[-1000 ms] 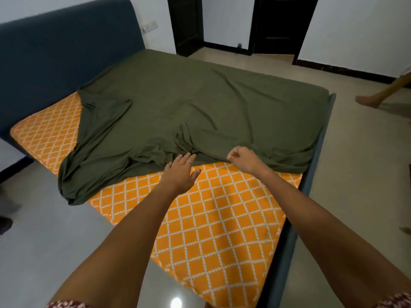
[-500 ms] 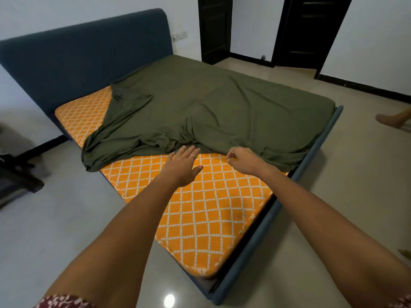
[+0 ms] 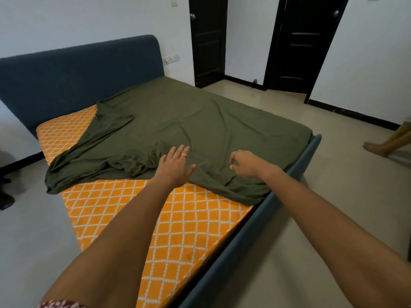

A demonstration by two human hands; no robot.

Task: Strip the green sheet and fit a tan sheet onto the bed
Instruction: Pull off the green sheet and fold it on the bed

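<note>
The green sheet [image 3: 200, 127] lies loose and rumpled over the far part of the bed, pulled off the near corner and the left side. Bare orange mattress [image 3: 182, 221] with a white diamond pattern shows beneath it. My left hand [image 3: 175, 165] reaches out with straight fingers over the sheet's near bunched edge. My right hand [image 3: 246, 163] hovers above the sheet to the right, its fingers loosely curled and holding nothing. No tan sheet is in view.
A dark blue headboard [image 3: 80, 78] stands at the back left, and the blue bed frame rail [image 3: 255, 223] runs along the right side. Two dark doors [image 3: 209, 41] are in the far wall. Another person's foot [image 3: 375, 147] is on the floor at right.
My view has pulled back and swung, so more of the room shows. Both hands have moved forward from the bare mattress onto the green sheet. My right hand's fingers have loosened.
</note>
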